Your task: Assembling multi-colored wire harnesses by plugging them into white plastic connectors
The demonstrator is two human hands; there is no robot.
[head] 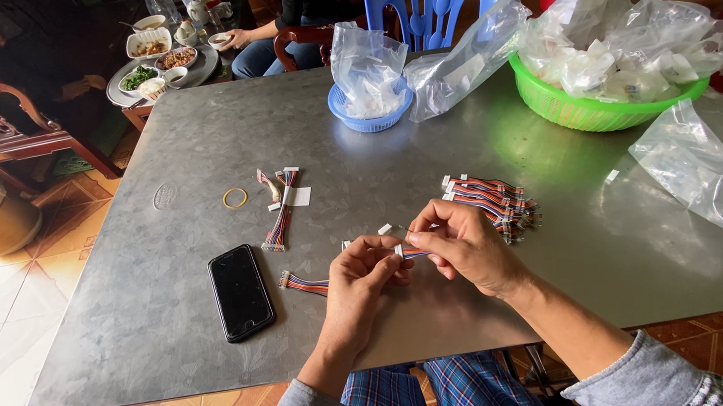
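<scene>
From the head camera I note, at far left on the grey metal table (175, 326), a black phone (240, 292) lying face up, with a yellow rubber band (235, 197) beyond it and a loose bundle of coloured ribbon wires (280, 221) beside a small white label. My left hand (363, 279) is closed narrowly, thumb and forefinger pinching the multicoloured wire harness (303, 283), whose free tail trails out to the left onto the table. My right hand (466, 246) is likewise closed, fingertips gripping the small white connector (399, 250) at the harness end, the two hands touching just above the table edge. To do this well, I judge the grip should stay close to the connector so the thin wires do not kink (the seating of individual pins is too small to tell here). Right of the hands lies a stack of finished-looking harnesses (493, 200); behind stand a blue basket (370, 118) and a green basket (592, 110) of clear bags, well apart from the work.
</scene>
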